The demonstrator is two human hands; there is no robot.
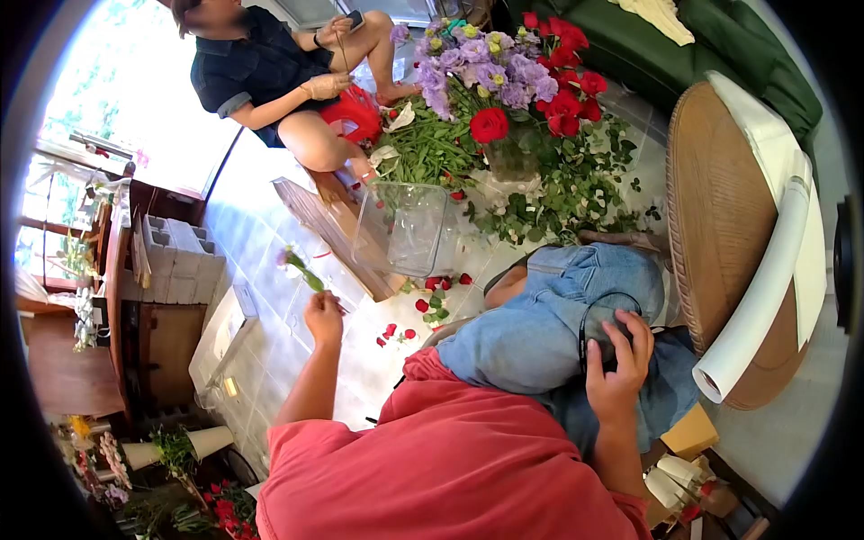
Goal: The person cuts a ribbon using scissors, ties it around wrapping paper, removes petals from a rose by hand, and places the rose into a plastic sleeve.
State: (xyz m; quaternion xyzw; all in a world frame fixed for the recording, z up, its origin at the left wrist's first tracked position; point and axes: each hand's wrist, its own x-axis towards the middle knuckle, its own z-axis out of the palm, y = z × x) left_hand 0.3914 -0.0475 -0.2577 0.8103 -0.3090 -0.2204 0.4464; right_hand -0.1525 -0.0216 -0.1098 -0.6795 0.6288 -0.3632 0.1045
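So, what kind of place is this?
Perhaps a flower shop's workroom: purple and red flowers stand in a clear vase, and loose green leaves and red petals litter the pale tiled floor.

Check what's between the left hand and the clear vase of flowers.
Head view: from the left hand toward the clear vase, the near end of a wooden board, then a clear container, then red petals.

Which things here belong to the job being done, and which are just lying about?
Likely part of the job:
flower in the left hand
purple blooms
red roses
green stems

Apparently just lying about:
paper roll
grey blocks
cream cloth
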